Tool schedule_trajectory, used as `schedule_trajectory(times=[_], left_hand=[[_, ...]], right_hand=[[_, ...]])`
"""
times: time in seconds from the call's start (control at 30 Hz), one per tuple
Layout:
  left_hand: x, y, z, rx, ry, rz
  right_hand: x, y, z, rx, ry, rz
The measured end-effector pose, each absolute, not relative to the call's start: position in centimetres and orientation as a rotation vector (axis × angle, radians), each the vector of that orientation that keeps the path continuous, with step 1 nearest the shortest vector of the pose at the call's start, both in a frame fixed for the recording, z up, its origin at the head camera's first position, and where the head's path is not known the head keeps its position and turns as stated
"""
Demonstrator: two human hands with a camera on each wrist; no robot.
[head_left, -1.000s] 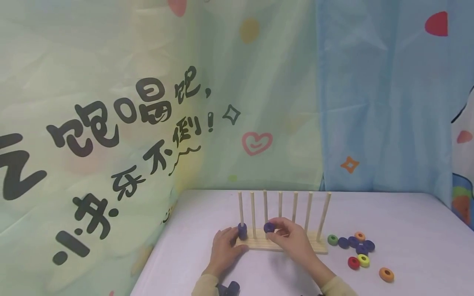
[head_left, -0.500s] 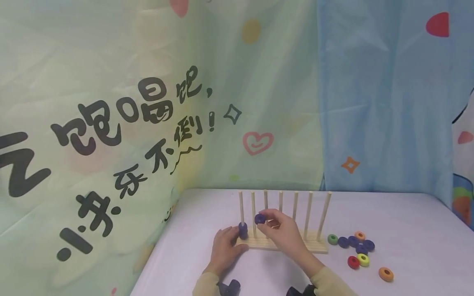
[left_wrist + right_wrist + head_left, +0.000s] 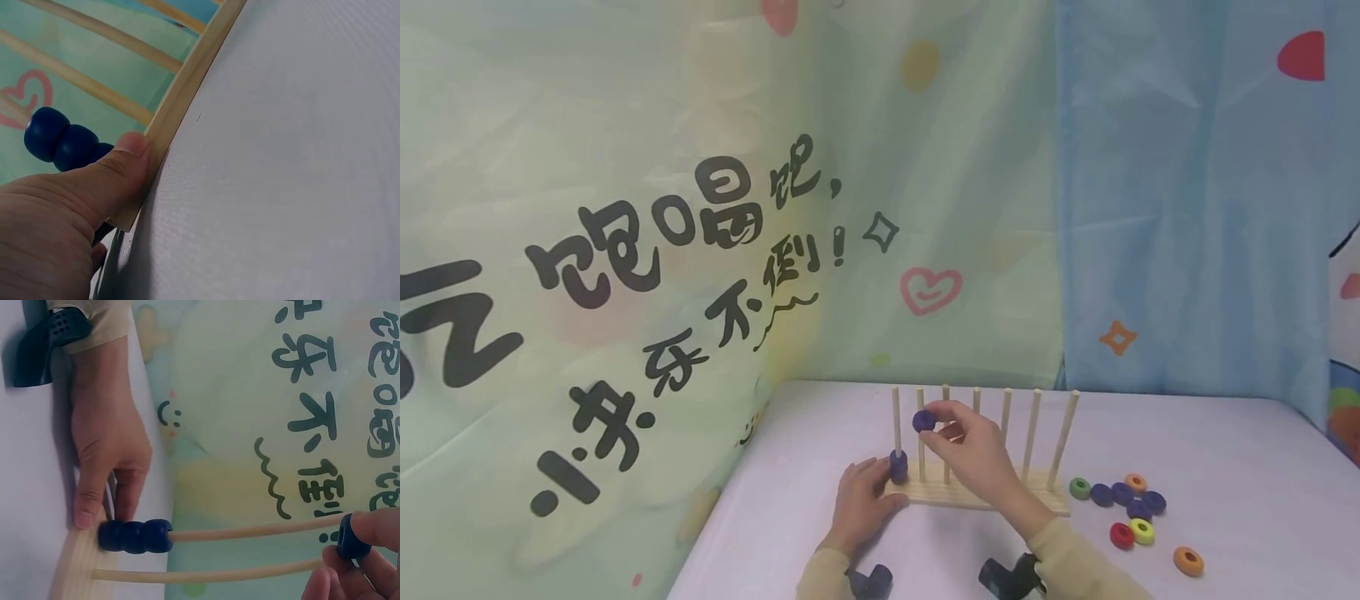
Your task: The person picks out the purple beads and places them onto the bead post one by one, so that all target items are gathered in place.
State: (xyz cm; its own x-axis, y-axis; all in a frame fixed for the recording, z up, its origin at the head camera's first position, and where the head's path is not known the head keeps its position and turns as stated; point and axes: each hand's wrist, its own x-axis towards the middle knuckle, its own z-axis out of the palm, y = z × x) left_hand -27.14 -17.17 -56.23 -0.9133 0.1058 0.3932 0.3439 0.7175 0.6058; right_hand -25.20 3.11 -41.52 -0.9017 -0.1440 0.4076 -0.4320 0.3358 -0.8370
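A wooden rack (image 3: pixel 955 493) with several upright pegs stands on the table. Its leftmost peg carries a stack of three dark blue beads (image 3: pixel 134 536) at the bottom. My left hand (image 3: pixel 861 504) grips the rack's left end, with the thumb (image 3: pixel 128 156) on the front edge of the base and the fingers mostly hidden behind. My right hand (image 3: pixel 973 450) pinches another dark blue bead (image 3: pixel 923 421) between thumb and fingertips. That bead is level with the upper part of the pegs, overlapping the second peg from the left in the head view and close to the leftmost peg's tip in the right wrist view.
Right of the rack lie loose beads: green (image 3: pixel 1079 488), several dark blue (image 3: pixel 1102 495), orange (image 3: pixel 1137 482), red (image 3: pixel 1122 536) and yellow (image 3: pixel 1142 531). Another orange bead (image 3: pixel 1188 561) lies nearer the front. A printed curtain (image 3: pixel 925 208) hangs behind the table.
My right hand has lifted the blue bead up and leftward from low by the third peg to near the peg tops. My left hand keeps its hold on the rack.
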Motion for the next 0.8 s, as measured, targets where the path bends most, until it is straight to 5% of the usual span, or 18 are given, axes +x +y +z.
schedule_trajectory(times=[0.8], left_hand=[[-26.9, -17.2, -55.7, -0.347, -2.617, -1.016]], right_hand=[[-26.8, 1.5, -38.0, 0.572, -2.325, 1.543]])
